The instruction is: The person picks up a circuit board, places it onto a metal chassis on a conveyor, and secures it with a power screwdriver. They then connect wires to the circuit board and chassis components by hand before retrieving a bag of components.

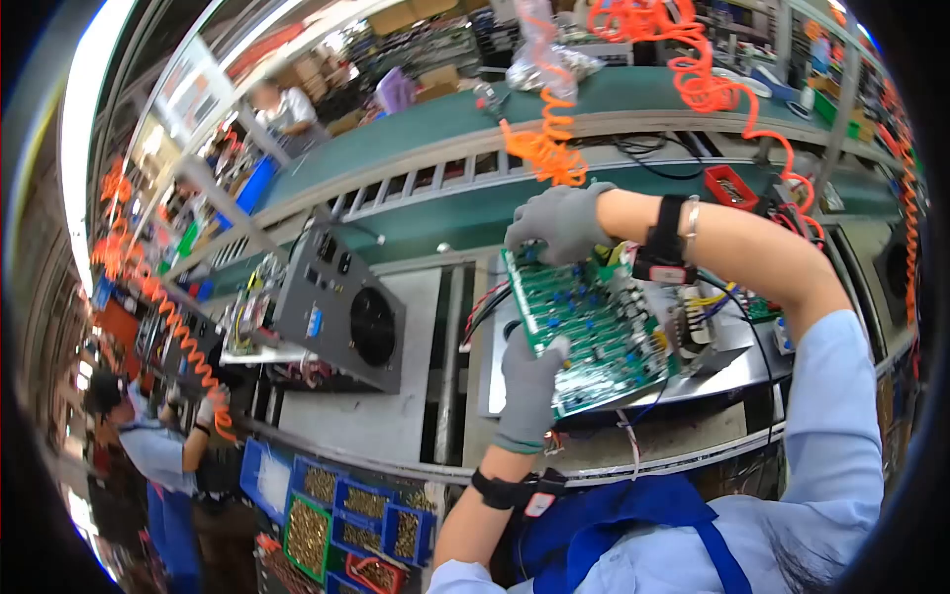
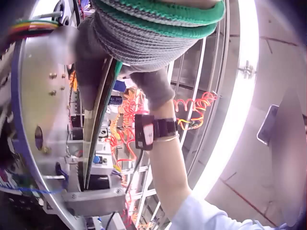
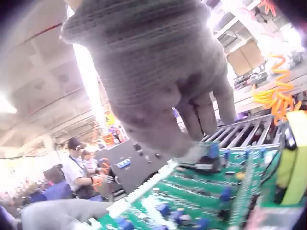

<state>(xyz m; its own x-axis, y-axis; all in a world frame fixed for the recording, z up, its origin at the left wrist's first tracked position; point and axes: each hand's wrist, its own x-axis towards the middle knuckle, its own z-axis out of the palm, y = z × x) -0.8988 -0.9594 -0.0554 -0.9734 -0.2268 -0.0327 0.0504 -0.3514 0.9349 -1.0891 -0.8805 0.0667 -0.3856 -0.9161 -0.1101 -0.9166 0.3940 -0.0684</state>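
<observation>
I count two gloved hands, one left hand (image 1: 531,381) and one right hand (image 1: 560,224), with two black straps (image 1: 670,223), one per wrist, and one bracelet (image 1: 694,220). Between the hands I get one large green board (image 1: 589,332). To its left I make out one large gray panel (image 1: 315,287) with one round fan (image 1: 374,327). Among the low bins, I tally at least five blue bins (image 1: 247,465), one green bin (image 1: 289,535) and one red bin (image 1: 352,566); one more red bin (image 1: 712,178) sits on the far bench. My head view also gives me two other people (image 1: 158,450) and at least four orange coils (image 1: 559,129).
</observation>
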